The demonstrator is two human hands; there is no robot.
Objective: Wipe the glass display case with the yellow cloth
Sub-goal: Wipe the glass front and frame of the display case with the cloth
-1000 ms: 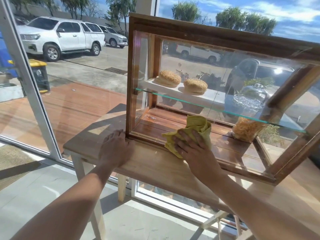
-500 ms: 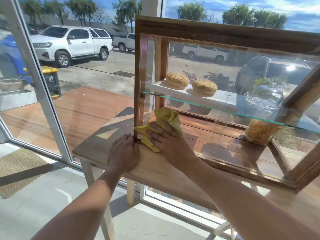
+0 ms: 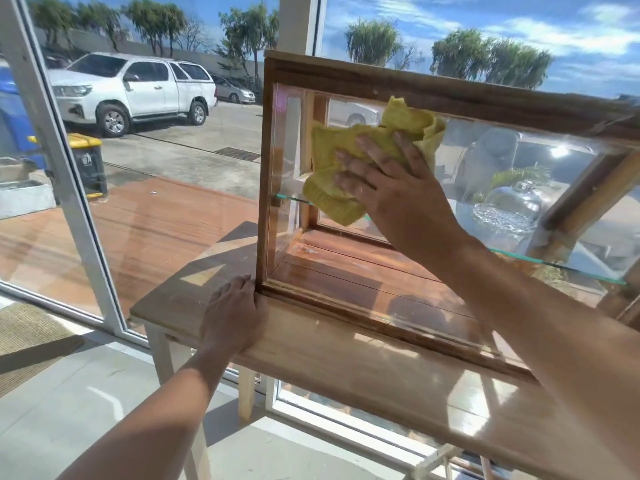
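While the right hand (image 3: pixel 391 192) presses the yellow cloth (image 3: pixel 349 150) flat against the front pane of the glass display case (image 3: pixel 433 95), its fingers (image 3: pixel 367 142) lie spread over the bunched fabric, pinning it to the glass rather than curling around it. The cloth sits high on the pane, near the upper left corner of the wooden frame, with one fold hanging down past the edge of the glass shelf (image 3: pixel 554 265) inside. The left hand (image 3: pixel 235 313) rests palm down on the wooden table (image 3: pixel 346 362), fingers loose and holding nothing, its fingertips touching the lower left corner of the case's frame. Inside the case, a clear glass dome (image 3: pixel 512 206) stands on the shelf toward the right. Beyond the large window (image 3: pixel 156 209) behind the table, a white pickup truck (image 3: pixel 135 88) is parked on the pavement, and a bin with a yellow lid (image 3: pixel 88 157) stands by the wooden deck.
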